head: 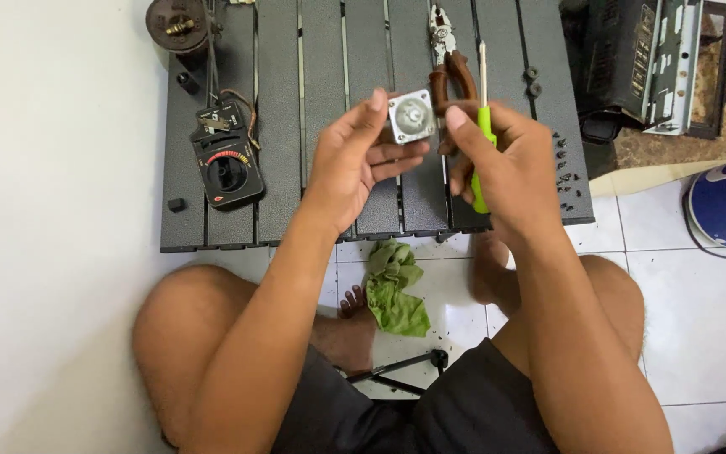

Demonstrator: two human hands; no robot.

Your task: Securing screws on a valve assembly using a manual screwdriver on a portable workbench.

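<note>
My left hand (355, 164) pinches a small square silver metal part (412, 116) with a round centre, held up above the low dark slatted table (296, 202). My right hand (506, 164) grips a screwdriver with a bright green handle (484, 139), its thin shaft pointing up and away from me, just right of the metal part. The two hands are close together, fingertips almost meeting near the part.
Brown-handled pliers (447, 59) lie behind the hands. A black dial panel with wires (227, 168) and a round motor part (176, 25) sit at the left. Several small screws (563, 168) lie at the right edge. A green rag (395, 290) is on the tiled floor; a black appliance chassis (649, 59) stands at the right.
</note>
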